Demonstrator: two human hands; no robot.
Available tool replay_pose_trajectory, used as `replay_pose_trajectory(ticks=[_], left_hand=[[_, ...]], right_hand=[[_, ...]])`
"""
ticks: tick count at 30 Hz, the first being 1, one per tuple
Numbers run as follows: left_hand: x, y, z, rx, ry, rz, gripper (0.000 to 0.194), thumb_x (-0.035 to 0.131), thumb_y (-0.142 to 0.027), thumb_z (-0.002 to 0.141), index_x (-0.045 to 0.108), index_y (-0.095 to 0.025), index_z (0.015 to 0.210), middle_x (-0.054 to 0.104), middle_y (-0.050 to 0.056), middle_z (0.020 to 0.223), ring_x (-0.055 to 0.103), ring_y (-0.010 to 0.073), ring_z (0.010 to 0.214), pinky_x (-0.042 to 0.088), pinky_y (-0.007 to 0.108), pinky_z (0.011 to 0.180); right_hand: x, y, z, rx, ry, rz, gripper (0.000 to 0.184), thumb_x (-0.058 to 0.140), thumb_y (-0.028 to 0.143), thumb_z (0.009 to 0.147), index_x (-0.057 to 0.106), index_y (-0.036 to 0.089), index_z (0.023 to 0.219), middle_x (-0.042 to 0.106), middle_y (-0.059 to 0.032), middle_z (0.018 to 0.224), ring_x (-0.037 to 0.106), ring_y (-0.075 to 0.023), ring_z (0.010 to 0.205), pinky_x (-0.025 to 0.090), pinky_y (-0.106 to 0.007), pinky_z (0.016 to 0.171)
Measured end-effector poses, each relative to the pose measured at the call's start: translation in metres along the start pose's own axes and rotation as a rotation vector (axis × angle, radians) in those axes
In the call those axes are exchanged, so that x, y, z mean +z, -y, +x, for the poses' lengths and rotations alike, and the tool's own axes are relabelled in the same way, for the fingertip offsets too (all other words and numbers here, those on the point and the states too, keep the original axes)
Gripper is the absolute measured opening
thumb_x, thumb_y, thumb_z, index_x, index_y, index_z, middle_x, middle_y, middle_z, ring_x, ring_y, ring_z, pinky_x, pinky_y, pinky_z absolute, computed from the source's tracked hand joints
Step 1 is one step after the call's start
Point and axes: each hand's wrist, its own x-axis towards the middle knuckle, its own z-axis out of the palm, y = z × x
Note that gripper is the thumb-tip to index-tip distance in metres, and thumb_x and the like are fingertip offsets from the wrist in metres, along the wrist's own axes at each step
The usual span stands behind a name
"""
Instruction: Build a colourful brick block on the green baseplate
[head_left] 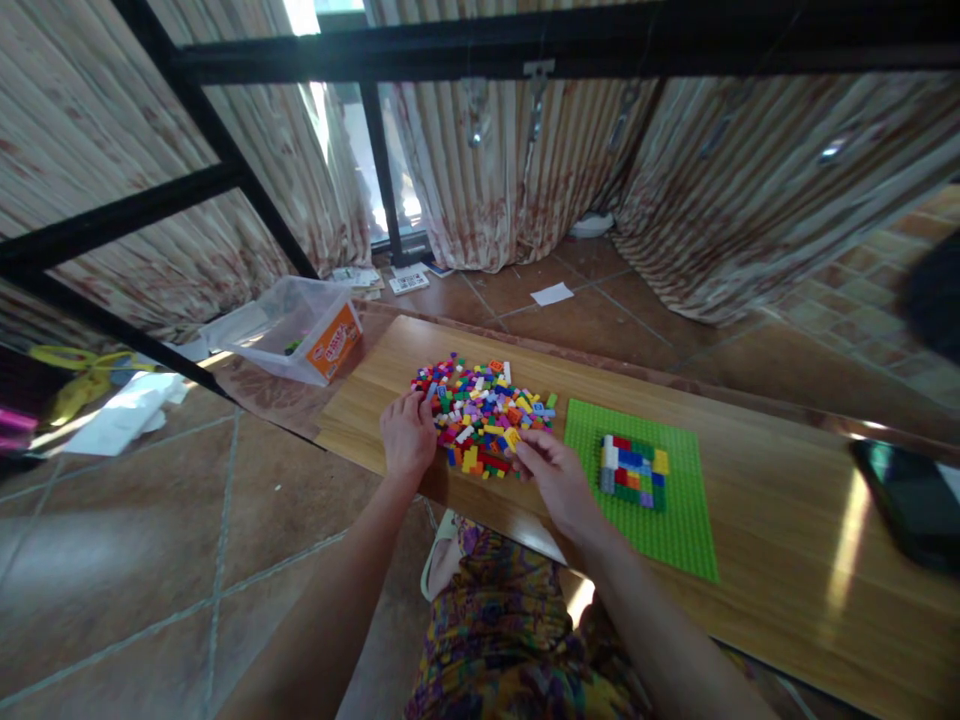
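Note:
A heap of small toy building bricks (480,405) in many colours is spread over the wooden tabletop. At its left edge is my left hand (409,435), its fingers curled and closed on a small grey-blue brick (431,391). My right hand (559,480) reaches in at the heap's near right side and pinches a yellow brick (512,438) between thumb and fingers. To the right of the heap lies a green studded baseplate (679,545). A low block of multicoloured bricks (634,472) is built on it.
A clear plastic box (277,325) with an orange label stands beyond the table's left end. On the right of the wooden table (780,520) lies a dark phone-like device (907,500). Black metal bars (480,50) cross in front of the curtains. Papers (553,294) lie on the tiled floor.

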Motion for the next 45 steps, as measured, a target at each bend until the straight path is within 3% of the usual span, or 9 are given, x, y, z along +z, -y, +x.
replay_pose_trajectory(ticks=[5,11,17,23,27,30,34,41,45], left_hand=[[-0.001,0.000,0.001,0.009,0.001,0.007,0.034,0.039,-0.031,0.095,0.065,-0.016,0.109,0.068,0.014,0.115,0.059,0.0273,0.112,0.042,0.044,0.100],[0.001,0.004,0.003,0.017,-0.008,0.003,0.033,0.040,-0.031,0.093,0.065,-0.017,0.107,0.068,0.013,0.115,0.059,0.0278,0.112,0.041,0.044,0.101],[0.000,0.003,0.005,0.020,-0.002,0.012,0.034,0.039,-0.032,0.092,0.065,-0.016,0.106,0.068,0.015,0.115,0.059,0.0292,0.110,0.042,0.045,0.099],[-0.001,0.003,0.007,0.021,0.019,0.023,0.036,0.038,-0.033,0.092,0.065,-0.015,0.108,0.067,0.016,0.116,0.058,0.0309,0.110,0.041,0.047,0.099],[0.000,0.005,0.007,0.013,0.009,0.014,0.033,0.040,-0.032,0.091,0.065,-0.017,0.106,0.067,0.014,0.114,0.058,0.0293,0.111,0.041,0.046,0.101],[0.000,0.005,0.008,0.015,0.015,0.018,0.034,0.039,-0.032,0.091,0.065,-0.016,0.106,0.067,0.015,0.114,0.058,0.0293,0.111,0.040,0.046,0.101],[-0.001,0.004,0.008,0.026,0.015,0.019,0.034,0.039,-0.033,0.091,0.064,-0.016,0.106,0.067,0.015,0.114,0.058,0.0298,0.111,0.041,0.045,0.100],[-0.003,0.000,0.008,0.017,0.024,0.041,0.037,0.037,-0.034,0.092,0.065,-0.014,0.107,0.067,0.017,0.115,0.058,0.0310,0.111,0.041,0.047,0.099],[-0.004,0.000,0.008,0.007,0.045,0.046,0.039,0.037,-0.034,0.092,0.065,-0.013,0.109,0.066,0.018,0.116,0.057,0.0311,0.111,0.040,0.046,0.100]], right_hand=[[0.000,0.008,-0.011,0.143,0.043,0.312,0.036,0.078,0.047,0.066,0.067,0.019,0.086,0.073,-0.0036,0.079,0.064,-0.0154,0.067,0.047,-0.025,0.056],[-0.016,0.010,-0.027,0.128,-0.054,0.316,0.032,0.083,0.041,0.061,0.069,0.020,0.081,0.072,-0.0016,0.072,0.064,-0.0143,0.063,0.047,-0.024,0.054],[-0.051,-0.001,-0.045,0.098,-0.248,0.259,0.034,0.085,0.042,0.058,0.073,0.021,0.082,0.071,-0.0011,0.071,0.064,-0.0150,0.060,0.051,-0.027,0.054],[-0.094,-0.012,-0.067,0.073,-0.396,0.283,0.033,0.086,0.036,0.060,0.075,0.022,0.087,0.073,-0.0019,0.077,0.066,-0.0154,0.066,0.056,-0.030,0.065],[-0.115,-0.012,-0.075,0.030,-0.499,0.244,0.031,0.083,0.041,0.064,0.076,0.022,0.086,0.074,-0.0046,0.083,0.069,-0.0182,0.072,0.057,-0.034,0.069],[-0.122,-0.013,-0.076,0.008,-0.571,0.156,0.031,0.081,0.046,0.065,0.076,0.021,0.082,0.074,-0.0055,0.082,0.068,-0.0194,0.072,0.057,-0.036,0.070],[-0.122,-0.017,-0.070,-0.071,-0.593,-0.124,0.029,0.079,0.046,0.067,0.075,0.021,0.082,0.074,-0.0055,0.082,0.067,-0.0202,0.075,0.055,-0.036,0.074],[-0.126,-0.016,-0.056,-0.225,-0.533,-0.570,0.027,0.058,0.042,0.086,0.071,0.021,0.098,0.072,-0.0084,0.102,0.067,-0.0220,0.089,0.052,-0.037,0.080],[-0.131,-0.010,-0.049,-0.319,-0.461,-0.789,0.023,0.054,0.035,0.090,0.072,0.022,0.097,0.073,-0.0078,0.102,0.064,-0.0229,0.094,0.051,-0.038,0.083]])
